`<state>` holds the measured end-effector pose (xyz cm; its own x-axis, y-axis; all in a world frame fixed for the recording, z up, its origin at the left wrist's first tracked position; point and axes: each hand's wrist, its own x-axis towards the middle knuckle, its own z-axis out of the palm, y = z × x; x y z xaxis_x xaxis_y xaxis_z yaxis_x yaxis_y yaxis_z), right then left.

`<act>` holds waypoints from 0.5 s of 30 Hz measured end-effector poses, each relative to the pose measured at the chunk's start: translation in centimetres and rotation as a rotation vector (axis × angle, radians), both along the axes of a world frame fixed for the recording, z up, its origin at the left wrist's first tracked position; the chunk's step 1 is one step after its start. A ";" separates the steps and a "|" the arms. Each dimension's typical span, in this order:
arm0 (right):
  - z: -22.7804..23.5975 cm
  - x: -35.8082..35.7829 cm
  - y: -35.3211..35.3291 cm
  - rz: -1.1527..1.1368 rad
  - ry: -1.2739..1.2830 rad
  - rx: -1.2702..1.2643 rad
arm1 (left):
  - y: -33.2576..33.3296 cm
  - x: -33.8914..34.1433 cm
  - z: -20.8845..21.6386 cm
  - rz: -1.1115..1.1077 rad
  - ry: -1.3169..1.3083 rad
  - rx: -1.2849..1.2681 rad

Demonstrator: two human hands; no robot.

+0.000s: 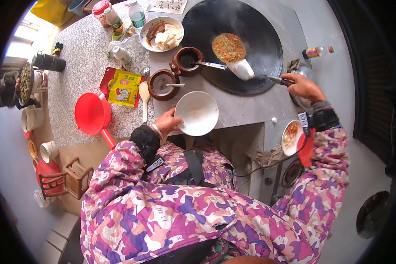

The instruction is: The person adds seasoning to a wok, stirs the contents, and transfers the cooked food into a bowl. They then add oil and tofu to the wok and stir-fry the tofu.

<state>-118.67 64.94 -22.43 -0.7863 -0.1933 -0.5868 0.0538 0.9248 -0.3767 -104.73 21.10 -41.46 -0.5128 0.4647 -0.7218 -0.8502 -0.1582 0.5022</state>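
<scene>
My left hand point(166, 122) grips the near left rim of a white bowl point(199, 113), which has a few faint smears inside. This bowl is in front of the stove edge, close to my body. Over on the right, my right hand point(305, 89) is closed around the dark handle of a metal spatula point(243, 69). The spatula's blade lies in a large black wok point(262, 33), against the near edge of a mound of chopped orange and green food point(229, 47) in liquid. Faint steam rises from the wok.
Two brown pots point(188, 58) with spoons stand left of the wok. Behind them is a plate of sliced food point(163, 34). A red ladle point(92, 113), yellow packet point(124, 88) and white spoon point(144, 99) lie at left. A bowl with food scraps point(291, 137) sits below my right forearm.
</scene>
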 end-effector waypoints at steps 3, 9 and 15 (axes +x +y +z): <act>3.3 -3.6 -1.1 0.058 -0.237 0.187 | 0.0 0.9 1.5 -0.006 0.042 0.129; -1.0 -6.2 -7.2 0.315 0.127 0.313 | 0.7 3.6 3.2 0.053 0.037 0.197; 4.0 -6.9 -6.1 0.483 0.001 0.563 | -1.4 4.6 2.7 0.069 0.060 0.265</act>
<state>-125.52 58.83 -18.41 -0.6903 -0.1879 -0.6988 -0.4078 0.8987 0.1612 -100.13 19.68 -38.80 -0.5877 0.5961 -0.5471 -0.8030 -0.3470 0.4845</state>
